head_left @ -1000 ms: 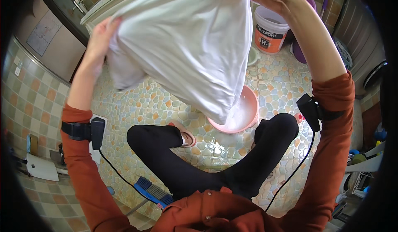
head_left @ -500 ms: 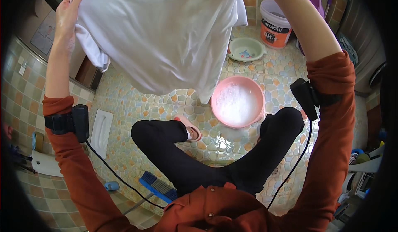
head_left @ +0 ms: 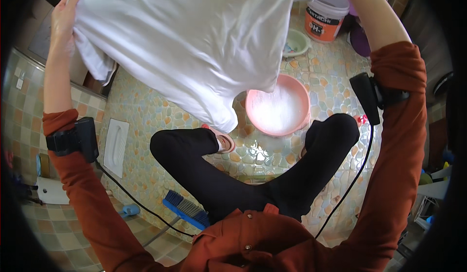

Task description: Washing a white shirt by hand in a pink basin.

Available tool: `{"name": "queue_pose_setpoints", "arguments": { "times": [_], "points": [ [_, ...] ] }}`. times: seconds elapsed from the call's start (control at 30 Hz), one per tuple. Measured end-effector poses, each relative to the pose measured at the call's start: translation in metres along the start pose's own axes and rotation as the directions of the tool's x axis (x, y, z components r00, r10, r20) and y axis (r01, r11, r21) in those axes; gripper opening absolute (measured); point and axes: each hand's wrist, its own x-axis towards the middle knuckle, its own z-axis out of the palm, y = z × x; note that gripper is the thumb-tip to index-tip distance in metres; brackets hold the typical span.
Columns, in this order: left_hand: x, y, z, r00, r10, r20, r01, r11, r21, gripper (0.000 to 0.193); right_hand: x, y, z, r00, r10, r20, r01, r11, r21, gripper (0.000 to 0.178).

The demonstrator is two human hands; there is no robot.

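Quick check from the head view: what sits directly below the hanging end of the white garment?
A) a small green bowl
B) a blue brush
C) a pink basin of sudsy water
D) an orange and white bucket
C: the white garment hangs with its low end beside the rim of the pink basin, which holds white suds.

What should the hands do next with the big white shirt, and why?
Probably keep the shirt held high a moment, over the pink basin. The left hand grips one top edge; the right hand is out of view past the frame's top. The shirt's lowest tip hangs just left of the basin's sudsy water, above the tiled floor, so a small shift right may let drips land inside.
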Motion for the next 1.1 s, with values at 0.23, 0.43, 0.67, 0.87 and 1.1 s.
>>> {"name": "queue_pose_setpoints", "arguments": {
  "times": [0.23, 0.43, 0.67, 0.87, 1.1],
  "points": [
    [-0.002, -0.001, 0.004, 0.998, -0.054, 0.027, 0.055, 0.996, -0.064, 0.036, 0.019, 0.052, -0.018, 0.946, 0.016, -0.323, -0.073, 0.984, -0.164, 0.036],
    [-0.003, -0.005, -0.002, 0.996, -0.080, -0.045, 0.080, 0.997, 0.001, 0.038, 0.014, 0.038, -0.011, 0.942, 0.043, -0.333, -0.102, 0.982, -0.162, 0.037],
    [-0.006, -0.005, -0.012, 0.999, -0.038, -0.003, 0.038, 0.999, 0.003, 0.039, 0.016, 0.049, -0.009, 0.933, 0.163, -0.321, -0.224, 0.961, -0.164, 0.037],
    [-0.016, 0.003, 0.011, 0.998, -0.051, -0.048, 0.029, 0.925, -0.379, 0.040, 0.017, 0.027, 0.002, 0.900, 0.264, -0.347, -0.291, 0.956, -0.027, 0.030],
    [-0.065, 0.032, 0.110, 0.958, -0.161, 0.235, 0.280, 0.690, -0.667, 0.050, 0.039, -0.036, 0.158, 0.881, -0.290, -0.373, 0.391, 0.891, 0.232, 0.017]
  ]
}}
